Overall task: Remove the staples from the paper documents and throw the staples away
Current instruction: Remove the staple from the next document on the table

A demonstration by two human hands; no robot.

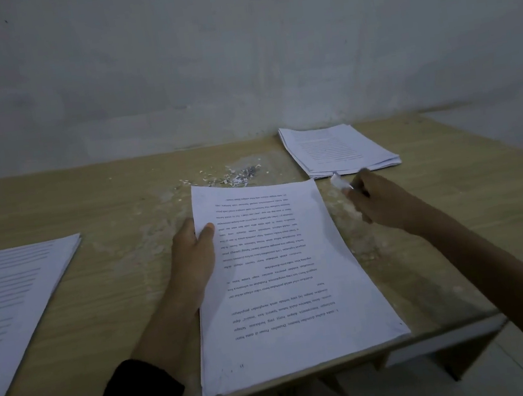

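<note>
A printed paper document (284, 278) lies in front of me on the wooden table (117, 223), its text upside down to me. My left hand (194, 256) grips its left edge, thumb on top of the sheet. My right hand (376, 199) hovers to the right of the document's far corner, closed around a small pale, shiny tool (338, 181) whose tip points toward the far stack. A heap of pulled staples and paper bits (237, 177) sits just beyond the document's far edge.
A stack of papers (340, 149) lies at the far right near the wall. Another stack (12, 307) lies at the left, reaching the table's near edge. The table's right edge drops off beyond my right arm.
</note>
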